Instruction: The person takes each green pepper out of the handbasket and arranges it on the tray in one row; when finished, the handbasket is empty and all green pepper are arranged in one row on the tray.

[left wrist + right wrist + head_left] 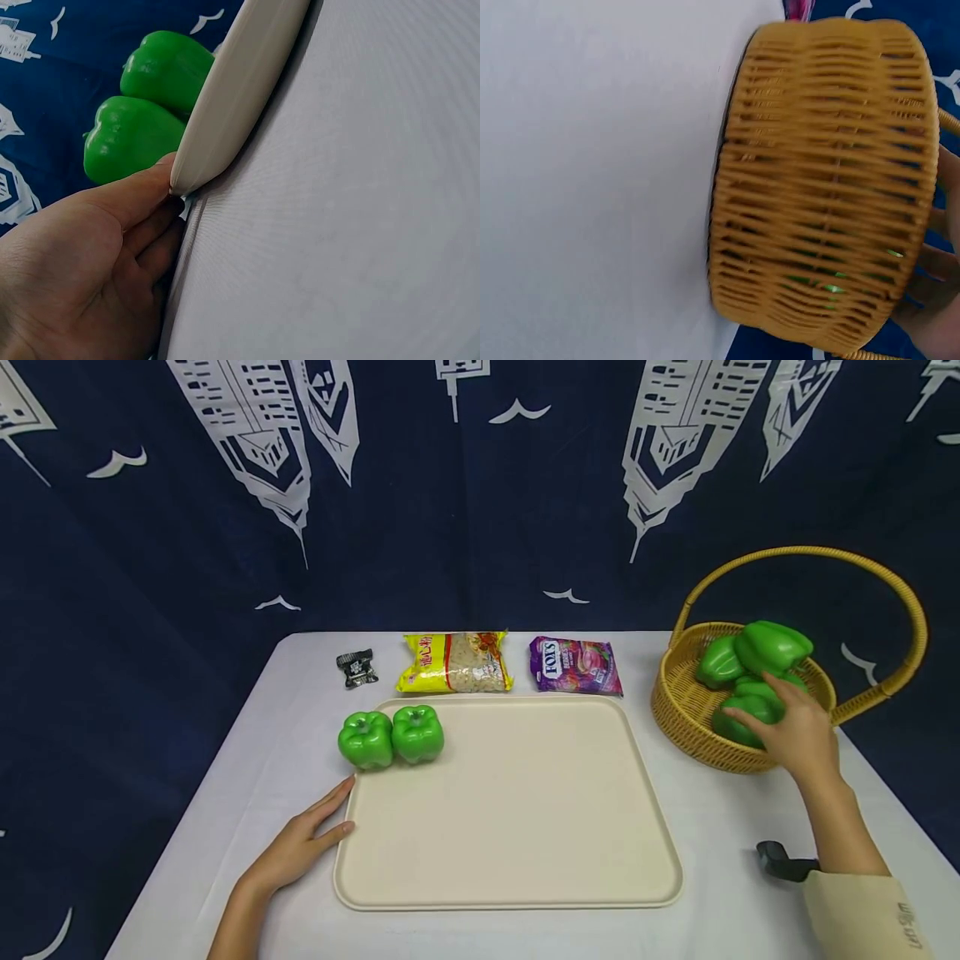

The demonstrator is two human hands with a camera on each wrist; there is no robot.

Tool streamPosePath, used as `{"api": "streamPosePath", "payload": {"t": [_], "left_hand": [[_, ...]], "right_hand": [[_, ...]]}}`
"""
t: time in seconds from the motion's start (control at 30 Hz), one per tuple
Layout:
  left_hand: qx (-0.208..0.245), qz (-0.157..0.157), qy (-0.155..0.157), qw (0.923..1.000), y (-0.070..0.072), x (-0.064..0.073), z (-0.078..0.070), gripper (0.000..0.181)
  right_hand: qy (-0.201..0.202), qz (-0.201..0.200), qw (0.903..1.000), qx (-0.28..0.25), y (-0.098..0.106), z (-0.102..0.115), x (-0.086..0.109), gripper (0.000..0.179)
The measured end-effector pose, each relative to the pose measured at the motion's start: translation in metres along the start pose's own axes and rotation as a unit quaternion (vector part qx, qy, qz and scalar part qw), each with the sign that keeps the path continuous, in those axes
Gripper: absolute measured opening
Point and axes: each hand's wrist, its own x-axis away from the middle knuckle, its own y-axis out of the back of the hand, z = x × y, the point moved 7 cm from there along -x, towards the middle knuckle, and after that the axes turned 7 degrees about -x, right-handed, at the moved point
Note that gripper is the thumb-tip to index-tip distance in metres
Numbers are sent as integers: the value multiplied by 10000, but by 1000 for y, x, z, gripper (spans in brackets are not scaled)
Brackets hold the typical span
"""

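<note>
Head view: reaching with the right hand (799, 735) into a round, golden-brown wicker basket (677, 725) at the right of a white-covered table (277, 718), over a glossy green bell pepper (753, 707) near the basket's front wall. Apparently at the step of taking hold of this pepper, just in front of other green peppers (772, 646) heaped farther back. Spread apart at thumb and index finger, with the pepper directly beneath and between; hidden in part at the remaining fingers, so cannot tell of any firm grip. Next, by all appearances, calling for a secure closing of thumb and fingers on the slick, rounded sides, then a lift clear of the rim and the tall arched handle (802, 551).

Meanwhile, touching the left edge of a flat, cream-coloured rectangular tray (510, 810) with the left hand (300, 842), with fingers extended and clamped on nothing, perhaps for steadying. Just beyond the fingertips, side by side at the tray's far left corner, 2 shiny green bell peppers (417, 734). Behind the tray, from left to right: a small black packet (357, 668), a plump yellow bag (456, 663) and a purple FOX'S pouch (576, 665)
</note>
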Motion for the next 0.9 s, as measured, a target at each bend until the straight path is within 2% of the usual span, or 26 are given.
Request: {"api": "streamPosePath", "payload": {"t": [0.13,0.27,0.6,0.9], "left_hand": [[-10,-13,-13,10000,0,0,0,62],[-24,-22,-41,10000,0,1,-2,62],[-65,-28,-40,10000,0,1,-2,61],[-83,-55,-94,9999,0,0,-2,61]], "right_hand": [[-393,236,9981,406,-1,-11,0,90],[-623,447,9957,523,-5,-21,-1,93],[-641,1053,9912,492,-16,-31,-9,96],[-775,1376,9865,438,-20,-31,-10,103]]}}
